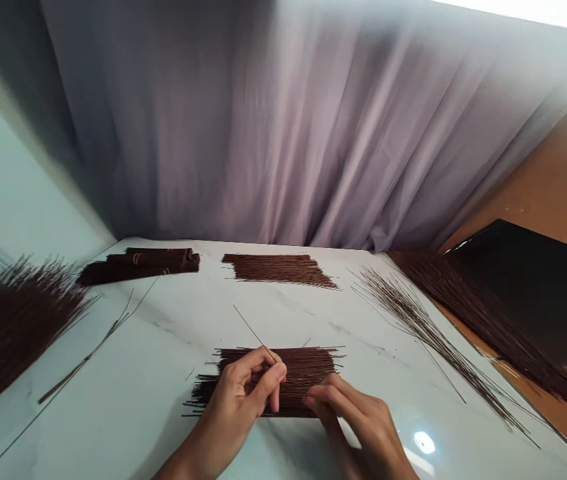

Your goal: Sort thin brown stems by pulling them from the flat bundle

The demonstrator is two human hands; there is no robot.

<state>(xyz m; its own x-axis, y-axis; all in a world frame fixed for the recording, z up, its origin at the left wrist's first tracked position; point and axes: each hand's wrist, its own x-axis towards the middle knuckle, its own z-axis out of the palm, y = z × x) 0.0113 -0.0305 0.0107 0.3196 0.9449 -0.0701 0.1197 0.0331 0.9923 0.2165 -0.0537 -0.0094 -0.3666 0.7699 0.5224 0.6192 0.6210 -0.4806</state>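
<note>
Mauve-grey curtains (263, 133) hang behind a white, marble-patterned counter (163, 347), where dark sticks lie in separate groups. Directly under the hands, a flat row of sticks (308, 380) runs side to side, its lengths roughly parallel, probably so that single ones are easy to reach. Further back, rolled bundles (158, 260) carry light bands, presumably to keep them together; a loose sheaf (423, 327) fans out on the right. The left hand (241, 393) is closed to a pinch on one thin stick (255, 333), seemingly gripped near its end to leave most of it free, pointing up and leftward. The right hand (358, 413) is half curled at the row's right end; whether it grips anything, I cannot tell.
</note>
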